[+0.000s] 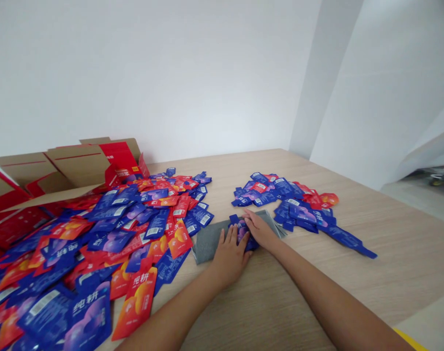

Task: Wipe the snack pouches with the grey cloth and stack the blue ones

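Observation:
A blue pouch (pixel 242 230) with purple print lies on a folded grey cloth (pixel 207 242) near the middle of the table. Across its left part rests my left hand (pixel 229 254), fingers outstretched and slightly spread, with its palm side down. My right hand (pixel 259 230) lies flat over the pouch's right side, its fingers pointing away to the left. Both hands touch the pouch from above, and neither is wrapped around it. They cover much of its surface. The cloth's layered right edge shows beyond my right hand.
A large heap of blue and red pouches (pixel 134 222) spreads over the left of the table. Behind it stand open red cardboard boxes (pixel 75 168) with raised flaps. A smaller pile of pouches (pixel 298 212) lies to the right on the wooden table (pixel 353 209), against a white wall.

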Available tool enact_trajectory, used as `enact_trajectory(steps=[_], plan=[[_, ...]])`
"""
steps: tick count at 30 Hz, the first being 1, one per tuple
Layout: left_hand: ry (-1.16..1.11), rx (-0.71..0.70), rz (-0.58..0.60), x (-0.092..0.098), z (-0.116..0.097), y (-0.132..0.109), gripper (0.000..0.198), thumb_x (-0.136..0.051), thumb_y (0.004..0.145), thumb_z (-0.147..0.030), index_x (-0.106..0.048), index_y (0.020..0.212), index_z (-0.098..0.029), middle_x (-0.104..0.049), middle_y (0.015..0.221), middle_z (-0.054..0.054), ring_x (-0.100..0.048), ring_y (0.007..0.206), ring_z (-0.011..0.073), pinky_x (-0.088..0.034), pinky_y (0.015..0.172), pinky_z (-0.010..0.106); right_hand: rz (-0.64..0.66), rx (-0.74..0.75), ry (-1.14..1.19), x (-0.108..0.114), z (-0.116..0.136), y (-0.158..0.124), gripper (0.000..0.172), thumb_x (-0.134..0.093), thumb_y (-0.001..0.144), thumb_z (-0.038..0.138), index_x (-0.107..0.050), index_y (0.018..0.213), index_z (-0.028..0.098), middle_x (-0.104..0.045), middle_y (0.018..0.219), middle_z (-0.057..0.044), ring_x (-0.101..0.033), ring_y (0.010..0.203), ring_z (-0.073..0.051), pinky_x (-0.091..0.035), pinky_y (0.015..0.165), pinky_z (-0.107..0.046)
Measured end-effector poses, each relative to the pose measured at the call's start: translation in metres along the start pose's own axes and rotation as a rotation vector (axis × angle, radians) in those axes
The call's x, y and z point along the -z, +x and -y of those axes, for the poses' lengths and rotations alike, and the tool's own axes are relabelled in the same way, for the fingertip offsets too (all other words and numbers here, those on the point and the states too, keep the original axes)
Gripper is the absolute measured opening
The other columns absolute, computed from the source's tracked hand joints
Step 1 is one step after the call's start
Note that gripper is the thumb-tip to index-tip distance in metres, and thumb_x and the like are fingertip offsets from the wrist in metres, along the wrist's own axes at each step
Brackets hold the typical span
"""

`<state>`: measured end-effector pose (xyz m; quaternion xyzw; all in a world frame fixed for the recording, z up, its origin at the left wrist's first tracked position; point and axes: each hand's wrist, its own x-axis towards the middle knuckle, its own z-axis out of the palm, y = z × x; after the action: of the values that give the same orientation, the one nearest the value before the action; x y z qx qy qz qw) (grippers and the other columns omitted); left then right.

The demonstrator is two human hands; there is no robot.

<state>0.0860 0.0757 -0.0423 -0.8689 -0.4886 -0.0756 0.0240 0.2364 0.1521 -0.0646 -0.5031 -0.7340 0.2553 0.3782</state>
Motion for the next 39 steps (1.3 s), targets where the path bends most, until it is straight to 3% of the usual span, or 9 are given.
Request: enact_trajectory(steps=[10,15,20,24,28,32,34,36,39], plan=[[-0.171,0.027,-0.076,0.019,0.007,0.006,0.037,-0.033,0.091,-0.022,-0.048,0.124,-0.011,-0.055,0.123,0.015,-0.052,0.113,0.0222,-0.041,0.096,0.037,0.017,0.050,-0.028,0.001,0.000,0.001,0.043,-0.033,0.087,0.027,-0.046,0.125,0.011,-0.059,0.117,-0.015,-0.054,0.110,-0.022,-0.038,0.097,-0.040],[-0.765,0.250,-0.232,0.016,0.024,0.008,0.037,-0.030,0.090,-0.026,-0.053,0.117,-0.013,-0.060,0.117,0.013,-0.058,0.104,0.0208,-0.046,0.089,0.036,0.040,0.115,-0.021,0.004,0.007,0.000,0.036,-0.035,0.089,0.028,-0.056,0.115,0.017,-0.061,0.115,-0.012,-0.054,0.110,-0.022,-0.038,0.097,-0.040],[-1.421,0.503,-0.399,0.005,0.021,0.015,0.026,-0.039,0.086,-0.030,-0.059,0.095,-0.016,-0.063,0.106,0.009,-0.059,0.099,0.0211,-0.052,0.079,0.032,0.108,0.121,0.096,0.007,0.021,-0.005,0.049,-0.036,0.089,0.030,-0.033,0.136,0.016,-0.061,0.117,-0.012,-0.055,0.109,-0.021,-0.039,0.096,-0.040],[-1.634,0.541,-0.268,0.004,0.007,0.015,0.022,-0.048,0.082,-0.027,-0.056,0.100,-0.017,-0.066,0.091,0.006,-0.064,0.083,0.0203,-0.053,0.071,0.032,0.158,0.137,0.210,0.007,0.027,-0.008,0.057,-0.039,0.089,0.031,-0.022,0.141,0.017,-0.053,0.127,-0.013,-0.050,0.116,-0.019,-0.037,0.099,-0.039],[-1.560,0.537,0.102,0.005,-0.001,0.010,0.037,-0.050,0.081,-0.031,-0.046,0.114,-0.016,-0.068,0.080,0.006,-0.064,0.057,0.0181,-0.049,0.048,0.027,0.182,0.129,0.191,0.007,0.027,-0.009,0.057,-0.042,0.087,0.032,-0.026,0.140,0.015,-0.048,0.132,-0.015,-0.047,0.119,-0.020,-0.035,0.101,-0.041],[-1.303,0.503,0.401,0.010,0.001,0.004,0.039,-0.043,0.083,-0.047,-0.059,0.077,-0.012,-0.064,0.059,0.005,-0.060,0.048,0.0143,-0.044,0.046,0.023,0.213,0.212,0.059,0.007,0.025,-0.011,0.052,-0.046,0.086,0.031,-0.038,0.134,0.016,-0.048,0.132,-0.014,-0.045,0.121,-0.022,-0.033,0.102,-0.042],[-1.168,0.446,0.345,0.016,0.004,-0.001,0.049,-0.036,0.085,-0.051,-0.056,0.058,-0.015,-0.060,0.052,0.004,-0.057,0.047,0.0139,-0.044,0.049,0.025,0.235,0.280,-0.015,0.005,0.024,-0.012,0.048,-0.049,0.084,0.029,-0.044,0.130,0.017,-0.050,0.131,-0.012,-0.044,0.121,-0.022,-0.032,0.103,-0.042],[-0.988,0.344,0.163,0.023,0.005,-0.004,0.050,-0.032,0.086,-0.049,-0.055,0.054,-0.017,-0.059,0.053,0.003,-0.058,0.052,0.0151,-0.047,0.056,0.028,0.248,0.334,-0.056,0.001,0.022,-0.012,0.045,-0.050,0.082,0.024,-0.048,0.127,0.017,-0.051,0.130,-0.012,-0.043,0.121,-0.022,-0.032,0.103,-0.043],[-0.698,0.135,-0.157,0.029,0.005,-0.006,0.031,-0.038,0.087,-0.036,-0.062,0.077,-0.018,-0.066,0.084,0.006,-0.060,0.085,0.0191,-0.046,0.081,0.034,0.225,0.321,-0.025,-0.005,0.014,-0.011,0.045,-0.044,0.080,0.016,-0.048,0.126,0.014,-0.051,0.128,-0.014,-0.044,0.120,-0.022,-0.033,0.103,-0.042]])
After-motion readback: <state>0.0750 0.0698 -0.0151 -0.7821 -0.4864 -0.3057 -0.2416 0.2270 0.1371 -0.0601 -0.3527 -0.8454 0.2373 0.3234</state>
